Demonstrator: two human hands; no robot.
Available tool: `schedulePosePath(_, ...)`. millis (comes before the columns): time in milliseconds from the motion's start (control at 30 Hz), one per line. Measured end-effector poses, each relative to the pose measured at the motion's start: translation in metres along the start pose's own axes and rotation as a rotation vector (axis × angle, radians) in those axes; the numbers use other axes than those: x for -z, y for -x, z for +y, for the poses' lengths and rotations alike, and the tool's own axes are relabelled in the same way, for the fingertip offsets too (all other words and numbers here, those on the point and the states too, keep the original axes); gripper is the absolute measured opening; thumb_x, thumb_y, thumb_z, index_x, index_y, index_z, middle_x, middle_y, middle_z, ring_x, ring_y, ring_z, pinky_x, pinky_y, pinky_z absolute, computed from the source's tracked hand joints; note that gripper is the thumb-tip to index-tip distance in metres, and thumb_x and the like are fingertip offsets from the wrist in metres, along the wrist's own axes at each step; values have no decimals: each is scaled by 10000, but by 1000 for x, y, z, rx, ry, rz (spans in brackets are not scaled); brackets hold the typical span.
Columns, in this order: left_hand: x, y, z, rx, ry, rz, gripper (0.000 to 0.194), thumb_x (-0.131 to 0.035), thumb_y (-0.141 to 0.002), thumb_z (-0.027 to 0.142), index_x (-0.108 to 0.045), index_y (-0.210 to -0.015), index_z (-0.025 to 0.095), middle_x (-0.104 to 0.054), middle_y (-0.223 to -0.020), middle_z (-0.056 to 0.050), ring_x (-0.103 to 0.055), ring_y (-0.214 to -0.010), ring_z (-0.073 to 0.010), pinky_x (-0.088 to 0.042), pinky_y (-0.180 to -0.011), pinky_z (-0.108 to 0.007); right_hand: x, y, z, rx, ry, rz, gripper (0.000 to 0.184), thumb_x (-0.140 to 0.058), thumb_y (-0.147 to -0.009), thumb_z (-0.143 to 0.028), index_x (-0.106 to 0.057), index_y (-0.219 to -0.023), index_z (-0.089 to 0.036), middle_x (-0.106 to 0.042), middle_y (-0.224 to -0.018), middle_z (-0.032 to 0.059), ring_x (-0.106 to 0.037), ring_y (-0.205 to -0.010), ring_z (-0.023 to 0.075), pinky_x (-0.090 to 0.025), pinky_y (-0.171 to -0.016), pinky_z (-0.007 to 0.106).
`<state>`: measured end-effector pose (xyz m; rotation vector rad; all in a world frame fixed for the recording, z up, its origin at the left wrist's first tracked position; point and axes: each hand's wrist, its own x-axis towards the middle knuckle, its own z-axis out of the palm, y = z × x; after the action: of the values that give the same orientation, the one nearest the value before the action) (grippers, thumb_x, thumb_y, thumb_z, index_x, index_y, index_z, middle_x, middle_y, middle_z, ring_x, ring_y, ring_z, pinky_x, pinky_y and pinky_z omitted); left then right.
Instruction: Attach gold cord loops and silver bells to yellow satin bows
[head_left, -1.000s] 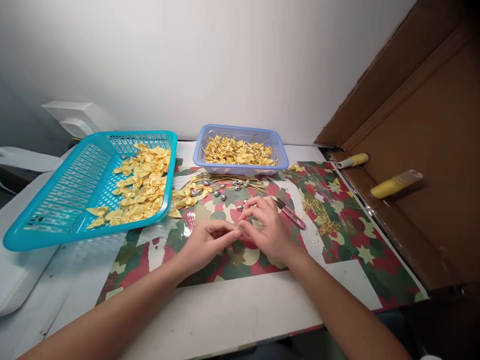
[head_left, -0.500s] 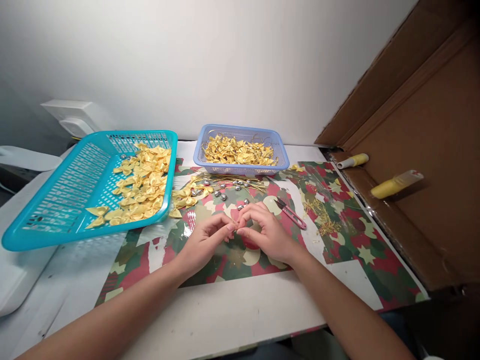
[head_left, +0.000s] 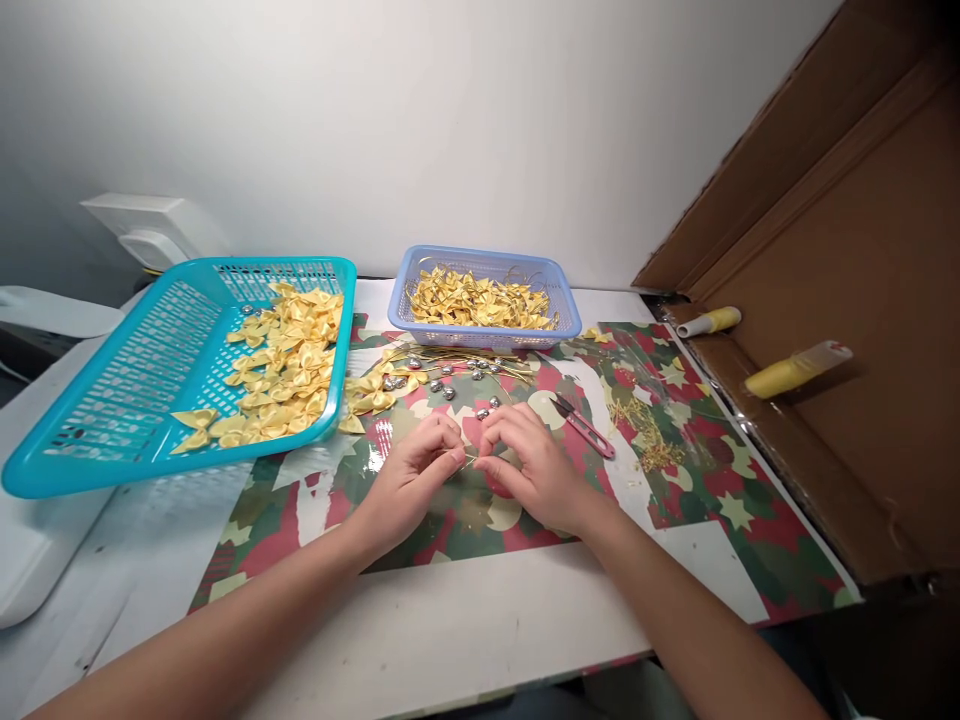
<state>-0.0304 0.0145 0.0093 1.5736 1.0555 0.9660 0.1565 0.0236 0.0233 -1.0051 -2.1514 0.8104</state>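
A thin gold cord [head_left: 469, 459] is stretched between both hands above the patterned mat [head_left: 697, 490] at desk centre. The left hand [head_left: 411, 478] and right hand [head_left: 534, 468] each pinch one end with thumb and forefinger pressed together. Risk: uneven pull could slip the cord from a pinch. Loose silver bells [head_left: 450, 385] just beyond may scatter if knocked.
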Motion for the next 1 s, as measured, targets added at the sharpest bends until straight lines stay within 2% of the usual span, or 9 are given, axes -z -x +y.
schedulePosePath(233,-4,3,5,7,-67,-16,258,-413,-875,238,-432,-621,201,-433,-718,0,-432,-721,-166,-344,-674,-285,-2,3,-2,57,166,84,116,-530,-931,-242,-532,-816,-223,-639,-936,24,-514,-911,194,-340,-790,363)
schedulePosePath(567,-6,2,5,65,-38,79,230,-415,-773,178,-395,-544,197,-402,-643,12,-383,-616,-140,-308,-572,-270,-6,5,-8,100,216,158,126,-564,-904,-221,-541,-780,-225,-665,-897,15,-547,-900,200,-314,-789,378)
schedulePosePath(800,-6,4,4,56,-31,6,264,-433,-777,204,-375,-520,192,-383,-626,10,-373,-611,-139,-291,-579,-278,-6,4,-11,-36,123,68,126,-559,-902,-211,-515,-784,-225,-640,-900,15,-535,-917,194,-333,-820,378)
schedulePosePath(1000,-1,0,-1,86,111,-117,267,-431,-773,241,-367,-519,190,-378,-654,5,-357,-628,-146,-285,-587,-286,-2,2,-10,-138,-77,-25,158,-547,-911,-214,-497,-762,-224,-606,-863,-4,-517,-913,176,-361,-893,365)
